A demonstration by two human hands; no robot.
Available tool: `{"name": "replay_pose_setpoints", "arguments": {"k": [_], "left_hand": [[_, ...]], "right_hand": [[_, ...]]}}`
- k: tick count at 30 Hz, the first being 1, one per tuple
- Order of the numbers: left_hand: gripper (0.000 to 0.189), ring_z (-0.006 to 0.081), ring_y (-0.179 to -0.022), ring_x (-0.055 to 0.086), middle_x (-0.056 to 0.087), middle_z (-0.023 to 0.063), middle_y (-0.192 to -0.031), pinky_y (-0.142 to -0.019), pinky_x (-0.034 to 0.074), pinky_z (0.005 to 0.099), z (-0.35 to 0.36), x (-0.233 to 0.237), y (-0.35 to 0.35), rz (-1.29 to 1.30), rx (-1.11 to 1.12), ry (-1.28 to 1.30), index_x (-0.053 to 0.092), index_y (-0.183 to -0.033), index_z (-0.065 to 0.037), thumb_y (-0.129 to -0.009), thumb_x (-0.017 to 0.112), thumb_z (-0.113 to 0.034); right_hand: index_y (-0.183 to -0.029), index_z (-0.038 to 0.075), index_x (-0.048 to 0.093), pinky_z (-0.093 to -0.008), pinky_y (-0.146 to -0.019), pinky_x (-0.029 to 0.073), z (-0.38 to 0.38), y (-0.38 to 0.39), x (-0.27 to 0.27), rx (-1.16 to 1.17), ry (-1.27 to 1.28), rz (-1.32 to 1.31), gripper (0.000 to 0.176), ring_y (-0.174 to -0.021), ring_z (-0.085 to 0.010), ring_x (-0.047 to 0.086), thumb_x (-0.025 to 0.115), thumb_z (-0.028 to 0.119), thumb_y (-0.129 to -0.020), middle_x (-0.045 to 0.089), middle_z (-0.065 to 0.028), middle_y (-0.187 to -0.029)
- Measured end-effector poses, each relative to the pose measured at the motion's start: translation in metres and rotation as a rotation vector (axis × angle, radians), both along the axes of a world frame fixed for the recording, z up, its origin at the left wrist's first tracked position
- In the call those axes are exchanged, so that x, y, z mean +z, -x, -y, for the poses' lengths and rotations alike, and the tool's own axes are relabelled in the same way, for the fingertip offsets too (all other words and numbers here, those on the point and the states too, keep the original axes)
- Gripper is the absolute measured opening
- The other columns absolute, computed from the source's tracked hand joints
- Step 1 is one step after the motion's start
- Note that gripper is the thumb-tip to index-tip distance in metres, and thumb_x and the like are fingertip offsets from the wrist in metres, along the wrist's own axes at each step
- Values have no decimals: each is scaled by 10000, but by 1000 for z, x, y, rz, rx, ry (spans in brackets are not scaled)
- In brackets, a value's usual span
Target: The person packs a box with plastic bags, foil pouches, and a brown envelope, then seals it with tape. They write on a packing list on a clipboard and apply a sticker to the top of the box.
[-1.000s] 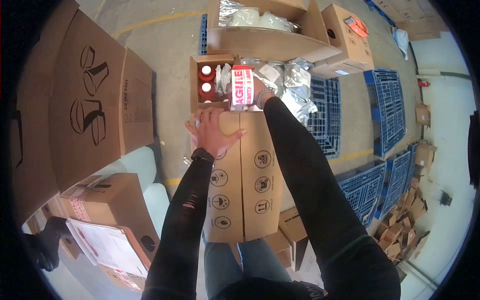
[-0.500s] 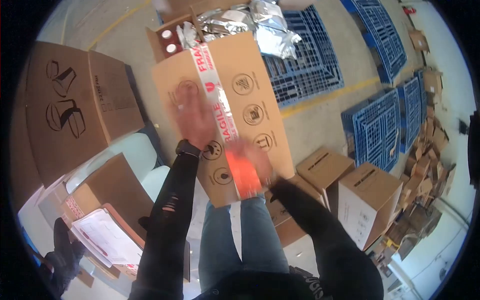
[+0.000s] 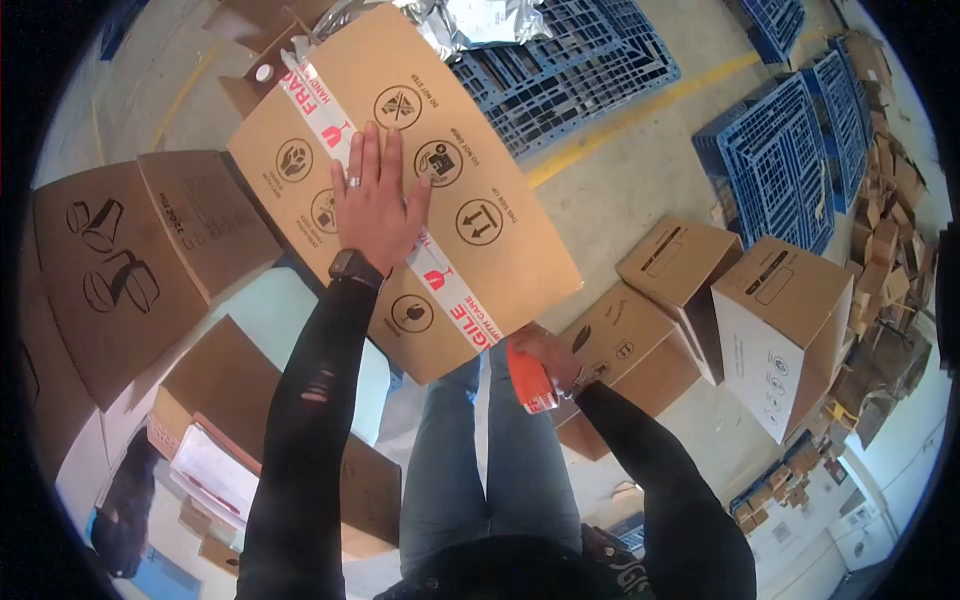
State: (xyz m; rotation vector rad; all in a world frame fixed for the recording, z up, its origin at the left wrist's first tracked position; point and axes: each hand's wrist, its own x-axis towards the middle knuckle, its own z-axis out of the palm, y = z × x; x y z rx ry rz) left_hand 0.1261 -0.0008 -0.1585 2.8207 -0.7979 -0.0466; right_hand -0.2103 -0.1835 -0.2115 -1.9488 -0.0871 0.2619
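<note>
A closed brown cardboard box (image 3: 455, 260) with printed handling symbols lies in front of my legs, turned at a slant. White tape with red "FRAGILE" lettering (image 3: 330, 122) runs across its top to the near edge. My left hand (image 3: 380, 205) rests flat over this tape, fingers stretched out. At the near edge, my right hand (image 3: 550, 355) is wrapped round an orange tape dispenser (image 3: 528, 385), which is right where the strip meets the box edge. Part of the dispenser is hidden by the fingers.
Behind the box are silver foil packs (image 3: 490, 20) and a blue pallet (image 3: 570, 75). More blue pallets (image 3: 770, 150) stand at the right. Cartons (image 3: 785, 290) sit beside my right arm, and a large carton (image 3: 120, 270) stands at the left. Papers (image 3: 215, 468) lie lower left.
My right hand has brought the tape dispenser from the box top down past its near edge. The box appears turned more to the left in view. My left hand stays on top.
</note>
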Motion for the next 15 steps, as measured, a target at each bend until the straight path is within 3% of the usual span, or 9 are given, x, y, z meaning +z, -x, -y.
{"name": "replay_pose_setpoints", "arguments": {"k": [1, 4, 6, 8, 9, 11, 12, 15], "left_hand": [[747, 374, -1588, 234, 275, 207, -1706, -1258, 156, 608, 1, 3, 2, -16, 2, 0, 337, -1634, -77, -1036, 513, -490], [757, 365, -1580, 259, 329, 207, -1681, -1260, 164, 599, -8, 9, -2, -85, 5, 146, 357, -1624, -79, -1025, 517, -513], [767, 371, -1581, 253, 334, 207, -1679, -1261, 168, 593, -32, 16, -25, -134, 28, 328, 352, -1627, -82, -1018, 531, -512], [776, 381, -1576, 253, 347, 201, -1674, -1251, 184, 607, -61, 10, -59, -119, 140, 454, 369, -1615, -87, -1001, 567, -518], [773, 385, -1573, 258, 354, 199, -1670, -1243, 194, 620, -74, 8, -81, -45, 252, 339, 377, -1612, -97, -998, 571, -524], [767, 392, -1566, 266, 369, 196, -1662, -1227, 215, 644, -90, 3, -126, 71, 488, 106, 392, -1606, -115, -992, 579, -535], [694, 364, -1529, 327, 456, 158, -1594, -1177, 291, 653, -92, -4, -138, 148, 505, 63, 465, -1543, -141, -986, 585, -537], [620, 324, -1461, 401, 534, 109, -1482, -1113, 364, 625, -89, 10, -144, -38, 558, 129, 517, -1468, -155, -982, 584, -535]], "right_hand": [[-1249, 90, 688, -430, -1003, 527, 1, -1, 11, 45, -41, 13, 357, -1150, -359, 668, 647, 196, -910, 722, -135, -1225], [-1189, 99, 712, -440, -953, 549, 1, -29, 14, 299, 193, -54, 296, -1067, -356, 702, 653, 165, -907, 740, -156, -1125], [-1143, 88, 727, -415, -902, 568, 2, -31, 30, 164, 166, -244, 251, -985, -352, 725, 683, 182, -915, 741, -164, -1057], [-1100, 59, 732, -400, -870, 575, 25, -40, 46, 247, -294, -792, 239, -941, -341, 723, 719, 221, -926, 731, -154, -1025], [-1082, 69, 734, -401, -848, 576, 30, -77, 85, 379, -245, -732, 204, -932, -325, 724, 708, 191, -920, 735, -141, -1018], [-1046, 89, 737, -403, -804, 578, 31, -192, 160, 559, -110, -232, 152, -915, -294, 725, 685, 131, -909, 741, -115, -1003], [-1027, 99, 739, -404, -782, 579, 26, -251, 180, 585, -68, 26, 140, -907, -278, 726, 674, 101, -903, 745, -102, -995], [-1057, 126, 717, -407, -732, 577, -6, -436, 187, 545, 84, 602, 194, -866, -277, 717, 697, 79, -870, 732, -90, -958]]}}
